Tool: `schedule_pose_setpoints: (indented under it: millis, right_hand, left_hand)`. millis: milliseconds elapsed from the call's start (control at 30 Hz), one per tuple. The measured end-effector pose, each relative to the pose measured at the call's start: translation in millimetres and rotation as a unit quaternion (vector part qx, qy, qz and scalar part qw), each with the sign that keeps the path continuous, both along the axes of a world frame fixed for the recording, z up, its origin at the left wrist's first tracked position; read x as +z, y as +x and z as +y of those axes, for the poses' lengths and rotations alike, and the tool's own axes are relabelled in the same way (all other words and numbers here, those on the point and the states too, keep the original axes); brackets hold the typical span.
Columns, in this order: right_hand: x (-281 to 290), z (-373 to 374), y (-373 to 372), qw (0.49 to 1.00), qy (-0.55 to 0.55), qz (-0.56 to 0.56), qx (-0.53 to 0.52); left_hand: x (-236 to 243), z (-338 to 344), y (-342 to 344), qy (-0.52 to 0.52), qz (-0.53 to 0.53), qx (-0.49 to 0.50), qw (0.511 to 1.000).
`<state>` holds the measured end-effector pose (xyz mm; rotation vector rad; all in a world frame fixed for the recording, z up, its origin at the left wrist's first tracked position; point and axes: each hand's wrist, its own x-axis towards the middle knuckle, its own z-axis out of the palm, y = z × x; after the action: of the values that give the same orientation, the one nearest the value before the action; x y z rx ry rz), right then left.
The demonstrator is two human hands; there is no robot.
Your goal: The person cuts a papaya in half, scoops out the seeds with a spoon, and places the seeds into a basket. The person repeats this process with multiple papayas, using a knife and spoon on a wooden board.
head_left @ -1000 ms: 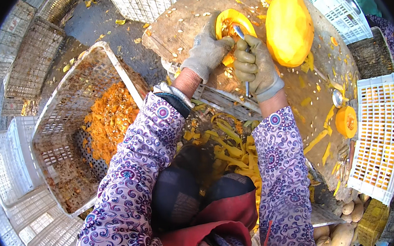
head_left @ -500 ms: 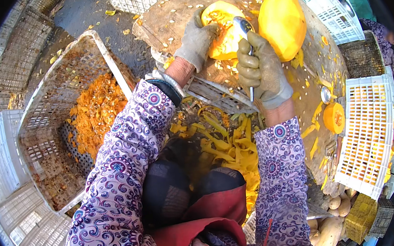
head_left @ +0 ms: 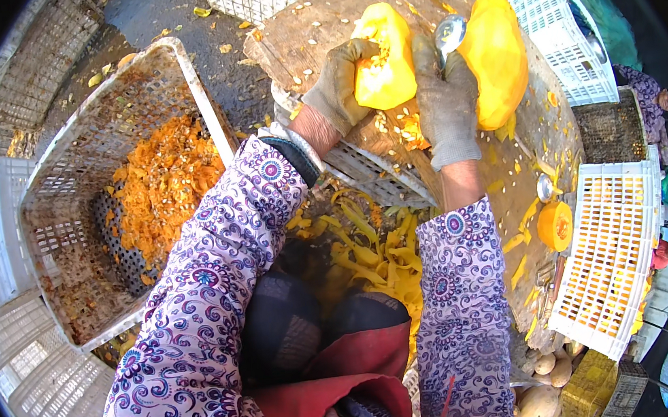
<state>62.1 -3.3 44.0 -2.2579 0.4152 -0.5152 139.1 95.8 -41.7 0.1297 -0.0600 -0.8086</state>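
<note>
My gloved left hand [head_left: 341,85] grips a cut, peeled yellow pumpkin piece [head_left: 383,69] by its left side, seeds and pulp showing in its hollow. My gloved right hand [head_left: 447,103] is closed on a metal spoon [head_left: 450,32] beside that piece, bowl upward and handle mostly hidden. A large peeled pumpkin [head_left: 496,49] lies just right of it on the worn board [head_left: 303,28]. Loose seeds and orange pulp [head_left: 414,131] are scattered on the board below the piece.
A dirty crate [head_left: 66,294] with orange pulp [head_left: 153,195] is at left. Peels [head_left: 372,257] pile between board and knees. At right are white crates [head_left: 602,245], a cut pumpkin piece [head_left: 554,226], a small metal bowl-shaped tool [head_left: 544,186] and another person [head_left: 648,98] at the edge.
The cut piece has turned more upright, and pulp now lies on the board below it. The spoon has moved up and right out of the piece's hollow, its bowl now beside the large pumpkin.
</note>
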Motion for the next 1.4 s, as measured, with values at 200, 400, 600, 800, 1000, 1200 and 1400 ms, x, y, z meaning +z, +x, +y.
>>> schedule_pose_setpoints:
  millis: [200,400,600,800,1000,1200,1400]
  right_hand:
    - [-15,-12,14,0.999,-0.001,-0.023,-0.044]
    - [-7,-31,4,0.997,0.002,-0.078,-0.002]
    - [-3,-4,-19,0.976,0.203,0.048,0.068]
    - [-16,0,-17,0.985,0.114,0.101,0.078]
    - [-21,1,-23,0.928,0.355,0.094,0.055]
    - [-20,9,-19,0.908,0.406,0.101,0.027]
    - [-18,14,-3,0.973,0.204,0.111,-0.002]
  left_hand:
    - [9,2,-4,0.022,0.011,-0.014,1.000]
    - [18,2,6,0.322,-0.269,0.311,0.853]
    - [6,14,18,0.458,-0.523,0.444,0.565]
    - [-6,5,26,0.473,-0.516,0.454,0.551]
    - [-7,8,26,0.485,-0.502,0.450,0.557]
    - [-3,8,25,0.505,-0.510,0.444,0.537]
    - [-1,9,22,0.507,-0.515,0.432,0.540]
